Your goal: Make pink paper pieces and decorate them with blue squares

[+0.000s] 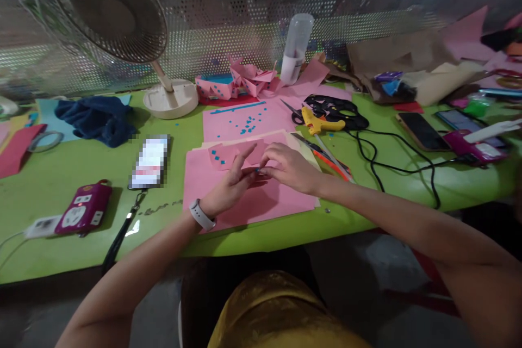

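My left hand [231,180], a pale watch on its wrist, is held over the pink paper sheets [281,209] with thumb raised and fingers stretched out. The fingers of my right hand [291,167] are pinched together at the left fingertips, where a tiny blue paper piece [258,171] shows between the hands. Just behind the hands lies a folded pink paper strip [222,156] with blue squares on it. Farther back, another pink sheet [212,119] carries scattered blue bits and a long blue strip [238,107].
To the right lie a yellow glue gun [320,124], scissors [297,115] and an orange-edged cutter [332,164]. Folded pink paper shapes [248,80] stand at the back beside a fan [171,99]. Phones [150,162] and purple power sockets [85,208] sit on the green table [163,228].
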A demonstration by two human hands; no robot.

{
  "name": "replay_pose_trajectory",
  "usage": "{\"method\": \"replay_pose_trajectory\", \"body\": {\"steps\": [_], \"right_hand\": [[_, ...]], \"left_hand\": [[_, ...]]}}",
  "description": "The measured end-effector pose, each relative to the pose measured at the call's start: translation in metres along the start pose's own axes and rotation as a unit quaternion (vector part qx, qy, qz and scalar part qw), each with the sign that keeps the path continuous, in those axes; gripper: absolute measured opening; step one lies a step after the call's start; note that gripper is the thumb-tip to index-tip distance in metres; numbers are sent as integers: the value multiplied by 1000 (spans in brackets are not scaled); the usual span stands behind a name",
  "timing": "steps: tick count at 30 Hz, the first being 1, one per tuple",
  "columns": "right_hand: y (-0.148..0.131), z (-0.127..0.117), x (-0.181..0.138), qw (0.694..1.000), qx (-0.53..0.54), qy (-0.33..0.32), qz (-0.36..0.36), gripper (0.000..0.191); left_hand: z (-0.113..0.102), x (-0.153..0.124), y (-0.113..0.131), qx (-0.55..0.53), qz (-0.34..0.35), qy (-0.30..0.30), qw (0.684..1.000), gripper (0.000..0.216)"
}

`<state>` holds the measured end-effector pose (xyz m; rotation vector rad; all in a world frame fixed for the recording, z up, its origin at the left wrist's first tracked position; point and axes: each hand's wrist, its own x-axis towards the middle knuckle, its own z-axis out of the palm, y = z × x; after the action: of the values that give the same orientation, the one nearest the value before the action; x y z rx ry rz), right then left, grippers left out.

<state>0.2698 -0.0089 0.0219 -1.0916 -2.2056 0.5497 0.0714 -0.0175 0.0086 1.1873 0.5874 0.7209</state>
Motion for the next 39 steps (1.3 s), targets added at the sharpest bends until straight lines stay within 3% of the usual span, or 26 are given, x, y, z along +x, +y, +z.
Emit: {"method": "replay_pose_trajectory", "body": {"steps": [12, 18, 23, 30, 39], "right_hand": [[7, -16, -15, 991, 59, -12, 118, 2], [8, -17, -22, 990, 77, -19, 118, 4], [0, -11, -12, 995, 38, -4, 97, 4], [-4, -3, 1, 976, 111, -53, 178, 11], [1, 0, 8, 974, 142, -33, 171, 14]], "left_hand": [[-4, -2, 1, -28, -78, 59, 995, 56], [-3, 4, -1, -33, -79, 78, 993, 51], [4, 4, -5, -35, -44, 80, 995, 64], [13, 6, -5, -21, -6, 77, 997, 78], [11, 10, -7, 7, 9, 71, 997, 72]]}}
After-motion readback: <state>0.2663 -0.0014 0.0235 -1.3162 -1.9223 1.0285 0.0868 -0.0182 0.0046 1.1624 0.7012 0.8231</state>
